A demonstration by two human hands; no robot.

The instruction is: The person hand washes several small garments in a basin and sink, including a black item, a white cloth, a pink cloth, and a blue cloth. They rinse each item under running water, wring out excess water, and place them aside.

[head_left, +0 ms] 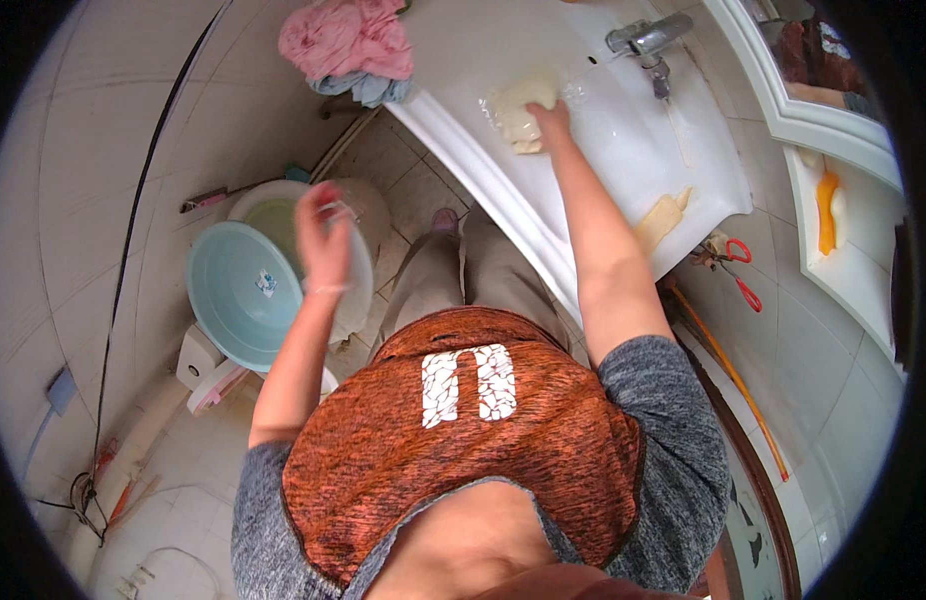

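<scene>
My right hand (550, 120) is on a wet, cream-coloured cloth (517, 112) that lies in the white washbasin (620, 161), with water around it. Over the basin's far right side stands a chrome faucet (646, 37). My left hand (326, 232) is raised and blurred, above a round white tub and beside a light-blue plastic basin (241, 292). Whether it holds anything is not plain. A pink cloth (346, 41) and a grey-blue cloth (365, 88) are bunched on the washbasin's left corner.
A yellowish, flat piece (661, 219) lies near the washbasin's right edge. Red-handled scissors (739, 251) hang on the wall beside it. A white-framed mirror (830, 67) and a shelf with an orange item (827, 214) are at the right. A black cord (136, 195) runs down the left wall.
</scene>
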